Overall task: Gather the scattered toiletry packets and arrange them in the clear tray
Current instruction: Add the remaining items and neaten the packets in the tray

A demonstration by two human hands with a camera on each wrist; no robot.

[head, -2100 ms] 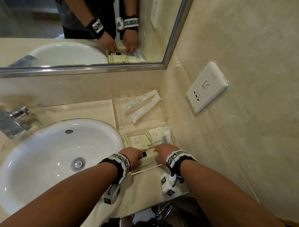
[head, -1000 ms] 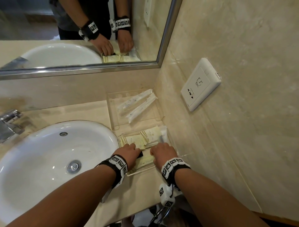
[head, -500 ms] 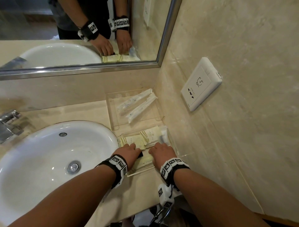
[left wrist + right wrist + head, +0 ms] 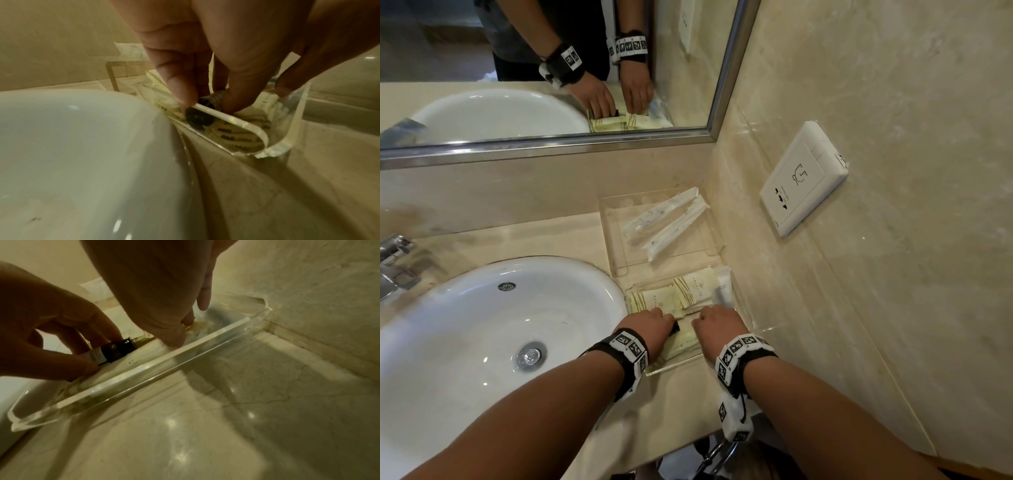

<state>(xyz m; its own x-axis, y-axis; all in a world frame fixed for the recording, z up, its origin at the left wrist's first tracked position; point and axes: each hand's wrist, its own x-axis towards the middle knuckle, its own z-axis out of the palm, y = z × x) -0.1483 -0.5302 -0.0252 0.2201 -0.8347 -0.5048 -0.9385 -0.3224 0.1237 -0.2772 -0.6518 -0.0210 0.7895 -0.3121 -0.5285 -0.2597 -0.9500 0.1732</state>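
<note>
Cream toiletry packets [image 4: 688,291] lie overlapping in the near clear tray [image 4: 674,366] beside the wall. My left hand [image 4: 654,320] is over the tray's near left part and pinches a small dark bottle [image 4: 205,110] between thumb and fingers just inside the rim [image 4: 236,120]. The bottle [image 4: 115,352] lies on its side on a cream packet. My right hand [image 4: 714,322] reaches into the same tray, its fingers [image 4: 176,337] pointing down and pressing on the packets. A white tube [image 4: 722,287] lies at the tray's right end.
A second clear tray [image 4: 616,246] behind holds two long white packets [image 4: 671,222]. The white sink [image 4: 465,325] borders the trays on the left, with a faucet [image 4: 393,260] at far left. A wall socket [image 4: 803,178] and a mirror [image 4: 517,68] close in the corner.
Both hands have edged a little farther into the near tray from its front rim. The left hand still holds the dark bottle.
</note>
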